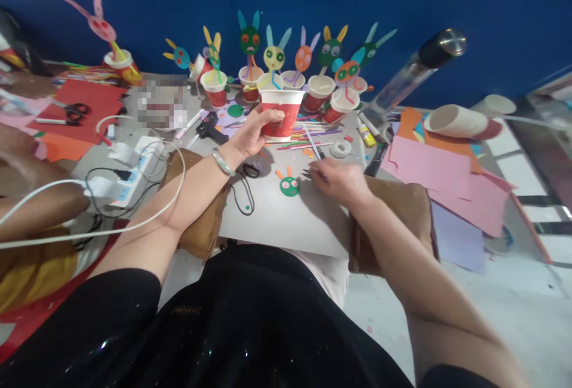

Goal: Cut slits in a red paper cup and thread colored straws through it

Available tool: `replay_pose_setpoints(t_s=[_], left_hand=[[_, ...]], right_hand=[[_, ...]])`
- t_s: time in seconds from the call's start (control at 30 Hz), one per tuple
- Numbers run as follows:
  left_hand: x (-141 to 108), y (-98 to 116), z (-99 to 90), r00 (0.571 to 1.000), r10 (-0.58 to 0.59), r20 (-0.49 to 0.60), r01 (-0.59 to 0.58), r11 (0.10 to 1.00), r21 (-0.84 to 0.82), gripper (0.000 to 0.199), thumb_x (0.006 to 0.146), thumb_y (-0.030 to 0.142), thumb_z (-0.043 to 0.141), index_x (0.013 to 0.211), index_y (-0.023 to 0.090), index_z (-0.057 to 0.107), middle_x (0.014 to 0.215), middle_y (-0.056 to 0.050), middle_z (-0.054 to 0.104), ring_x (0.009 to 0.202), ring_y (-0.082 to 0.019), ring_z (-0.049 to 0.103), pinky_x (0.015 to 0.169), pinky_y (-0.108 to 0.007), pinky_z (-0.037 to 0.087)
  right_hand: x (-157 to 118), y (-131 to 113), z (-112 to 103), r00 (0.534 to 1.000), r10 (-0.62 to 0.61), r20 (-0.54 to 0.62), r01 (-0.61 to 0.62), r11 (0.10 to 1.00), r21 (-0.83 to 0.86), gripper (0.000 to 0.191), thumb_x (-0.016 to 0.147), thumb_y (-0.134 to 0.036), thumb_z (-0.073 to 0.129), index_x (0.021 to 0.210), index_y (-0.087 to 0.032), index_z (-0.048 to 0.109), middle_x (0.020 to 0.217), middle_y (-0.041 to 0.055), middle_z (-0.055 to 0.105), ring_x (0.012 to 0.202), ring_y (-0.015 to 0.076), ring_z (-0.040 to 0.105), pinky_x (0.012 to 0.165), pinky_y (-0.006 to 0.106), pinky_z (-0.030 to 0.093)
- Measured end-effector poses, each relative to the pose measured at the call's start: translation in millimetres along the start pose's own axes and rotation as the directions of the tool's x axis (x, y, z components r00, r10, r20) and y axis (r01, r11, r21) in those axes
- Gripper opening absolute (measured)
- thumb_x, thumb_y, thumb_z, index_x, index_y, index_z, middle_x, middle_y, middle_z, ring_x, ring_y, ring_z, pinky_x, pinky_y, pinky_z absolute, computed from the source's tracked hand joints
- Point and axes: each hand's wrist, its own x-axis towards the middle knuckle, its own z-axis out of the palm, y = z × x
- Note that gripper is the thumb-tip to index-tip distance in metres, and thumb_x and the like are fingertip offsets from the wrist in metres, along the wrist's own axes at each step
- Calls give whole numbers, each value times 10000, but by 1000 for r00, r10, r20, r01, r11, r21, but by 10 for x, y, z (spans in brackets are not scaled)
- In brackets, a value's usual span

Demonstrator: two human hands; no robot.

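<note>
My left hand (257,132) is wrapped round a red and white paper cup (286,117), held upright above the table. Lower and to the right, my right hand (337,179) is closed on what look like dark scissors (307,174), their tips pointing left; the fingers cover most of them. Just left of those tips, a green paper rabbit face (289,186) with orange ears and pink eyes lies flat on the white tabletop (286,224). Behind the held cup stand several paper cups (319,91) with paper rabbit heads on bent coloured straws.
A glue gun (210,129), a tape roll (341,148) and loose straws lie beyond my hands. Left are a power strip (136,173) with trailing cables and another person's arm (40,191). A clear bottle (402,87) and pink paper (429,164) are on the right.
</note>
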Motion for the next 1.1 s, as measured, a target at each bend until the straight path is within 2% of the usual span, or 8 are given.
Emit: replay_pose_setpoints(t_s=[0.07,0.2,0.37,0.47,0.53,0.63,0.83,1.1], left_hand=[[3,-22,100,997,-13,73,15,999,-29,242,708,261,736,906,195,612,741,33,680,739,-145,636,811,-362,562],[36,-110,255,990,-33,137,34,999,-8,363,653,298,793,960,216,618,829,1,735,873,-214,704,853,-385,560],[17,-241,226,990,-45,135,44,999,12,482,615,349,807,1032,210,609,831,15,719,769,-159,694,757,-319,552],[9,-301,172,981,-86,174,82,996,31,494,620,319,799,1066,206,620,818,14,718,744,-154,689,791,-339,568],[26,-328,170,972,-114,203,109,993,39,533,618,313,796,1113,211,628,830,-2,733,790,-188,711,832,-372,581],[57,-350,205,967,-123,223,117,992,42,627,623,351,798,1214,232,624,911,-37,761,946,-257,744,887,-412,586],[28,-346,220,942,-133,307,102,988,114,729,604,400,876,1272,232,639,1056,-94,770,1024,-294,727,898,-431,567],[54,-369,181,973,56,224,-102,974,202,762,499,410,985,1170,242,663,1144,-77,731,1142,-295,660,1055,-462,493]], right_hand=[[20,434,-73,972,181,-152,-182,983,12,254,970,-300,544,1040,-190,761,921,108,777,801,235,695,669,326,431],[225,1015,-89,867,398,-301,-333,911,244,158,899,-310,612,919,-213,734,754,54,714,691,202,642,676,329,477],[445,1020,117,732,598,-327,-360,746,560,138,857,-303,597,763,-216,646,591,-6,581,554,153,526,586,301,444],[411,860,143,774,538,-332,-296,773,561,180,865,-370,619,766,-223,648,576,-13,580,544,150,519,585,299,443],[350,777,84,852,461,-248,-306,823,478,205,859,-413,648,784,-224,671,624,5,638,585,162,567,608,301,451],[282,707,-44,922,382,71,-388,896,216,229,816,-447,705,759,-226,694,691,38,701,693,204,643,643,309,440],[302,612,-113,839,357,410,-373,927,-46,213,803,-456,724,799,-244,739,828,54,763,795,241,679,606,309,380],[334,564,-87,791,396,467,-402,911,-91,190,860,-382,656,903,-228,759,941,76,780,881,249,691,645,309,384]])
